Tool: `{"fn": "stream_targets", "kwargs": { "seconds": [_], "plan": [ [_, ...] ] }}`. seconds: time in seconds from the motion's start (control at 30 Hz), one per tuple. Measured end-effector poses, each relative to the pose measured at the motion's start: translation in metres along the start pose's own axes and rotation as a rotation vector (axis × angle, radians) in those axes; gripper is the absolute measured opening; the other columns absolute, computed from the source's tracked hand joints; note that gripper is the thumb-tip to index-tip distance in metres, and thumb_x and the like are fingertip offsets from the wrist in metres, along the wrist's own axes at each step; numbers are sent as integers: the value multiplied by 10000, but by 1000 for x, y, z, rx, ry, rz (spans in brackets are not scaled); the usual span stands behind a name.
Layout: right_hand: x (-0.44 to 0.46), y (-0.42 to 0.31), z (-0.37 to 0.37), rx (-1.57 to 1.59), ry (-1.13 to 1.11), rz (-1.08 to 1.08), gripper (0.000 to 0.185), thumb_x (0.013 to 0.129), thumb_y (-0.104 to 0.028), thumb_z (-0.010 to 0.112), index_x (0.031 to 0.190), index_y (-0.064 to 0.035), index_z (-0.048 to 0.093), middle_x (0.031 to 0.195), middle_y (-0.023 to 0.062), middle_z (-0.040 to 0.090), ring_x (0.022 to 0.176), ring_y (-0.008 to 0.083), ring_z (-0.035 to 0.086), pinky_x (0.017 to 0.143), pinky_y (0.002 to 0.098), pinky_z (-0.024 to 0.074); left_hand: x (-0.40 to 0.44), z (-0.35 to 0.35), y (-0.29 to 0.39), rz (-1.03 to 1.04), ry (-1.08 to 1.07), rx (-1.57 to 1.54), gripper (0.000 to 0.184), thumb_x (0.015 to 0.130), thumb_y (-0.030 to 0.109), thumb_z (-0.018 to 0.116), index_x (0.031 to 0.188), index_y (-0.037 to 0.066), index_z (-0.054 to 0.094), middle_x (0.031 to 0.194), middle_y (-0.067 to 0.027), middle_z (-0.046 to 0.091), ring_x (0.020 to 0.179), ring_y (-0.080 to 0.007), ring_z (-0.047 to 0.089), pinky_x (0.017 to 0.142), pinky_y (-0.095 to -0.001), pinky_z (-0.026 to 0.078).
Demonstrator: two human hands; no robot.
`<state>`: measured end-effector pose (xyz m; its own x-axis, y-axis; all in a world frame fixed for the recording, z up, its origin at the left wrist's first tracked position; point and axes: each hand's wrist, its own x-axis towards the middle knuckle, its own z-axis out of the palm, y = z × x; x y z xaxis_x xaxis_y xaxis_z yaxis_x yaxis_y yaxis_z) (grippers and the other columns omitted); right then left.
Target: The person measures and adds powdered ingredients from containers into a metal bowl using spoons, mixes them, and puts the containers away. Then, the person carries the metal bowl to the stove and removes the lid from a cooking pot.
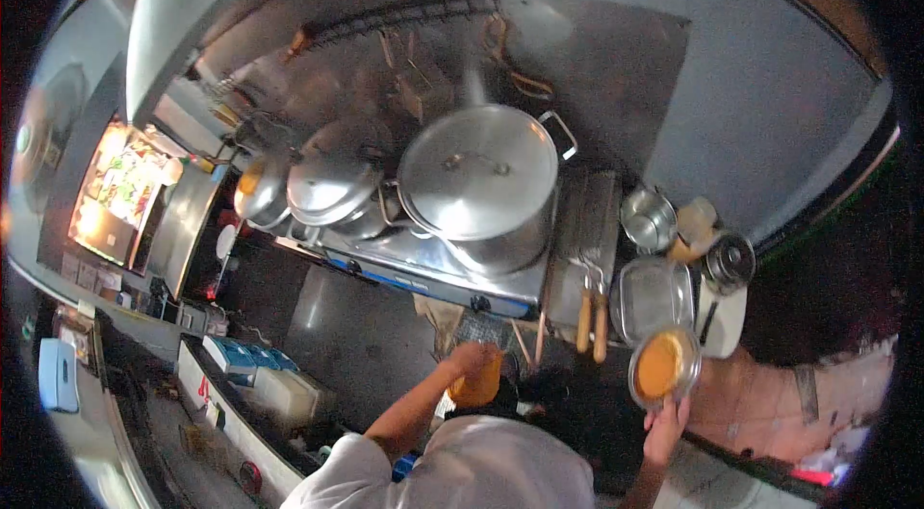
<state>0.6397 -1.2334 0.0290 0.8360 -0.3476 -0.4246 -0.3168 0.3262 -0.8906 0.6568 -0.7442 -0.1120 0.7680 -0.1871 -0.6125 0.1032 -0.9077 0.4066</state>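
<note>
My right hand (665,420) grips the near rim of a round metal bowl (635,369), held out at the right. Orange contents (660,365) show inside it, with a paler patch along one side. My left hand (474,356) is closed at the top of an orange-yellow thing (479,384) in front of my body; whether it is a container or a bag I cannot tell. Just beyond the bowl lies a rectangular metal tray (653,302).
A stove (423,284) carries a large lidded pot (478,172) and a smaller lidded pot (332,184). Wooden-handled utensils (592,321) lie right of it. Small metal pots (649,220) stand behind the tray. A counter with blue-lidded containers (252,358) is at the left.
</note>
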Motion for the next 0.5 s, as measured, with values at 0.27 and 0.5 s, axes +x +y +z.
{"fn": "stream_targets", "kwargs": {
  "seconds": [0.27, 0.5],
  "plan": [
    [-1, -25, 13, 48, 32, -10, 652, 1104, -192, 627, 1668, -64, 328, 1112, 66, 688, 609, 117, 520, 491, 294, 410, -151, -219, 60, 149, 544, -622, 314, 1142, 298, 605, 1245, 28, 728, 1028, -141, 766, 961, -200, 699, 906, -388, 565],
    [7, -27, 47, -9, 18, -85, 492, 1088, -207, 662, 1527, -87, 473, 926, 23, 679, 583, 105, 570, 458, 261, 399, -197, -447, 149, 432, 1141, -404, 289, 1126, 239, 631, 1257, -12, 686, 1088, -122, 760, 1015, -157, 692, 923, -321, 539]
  ]
}}
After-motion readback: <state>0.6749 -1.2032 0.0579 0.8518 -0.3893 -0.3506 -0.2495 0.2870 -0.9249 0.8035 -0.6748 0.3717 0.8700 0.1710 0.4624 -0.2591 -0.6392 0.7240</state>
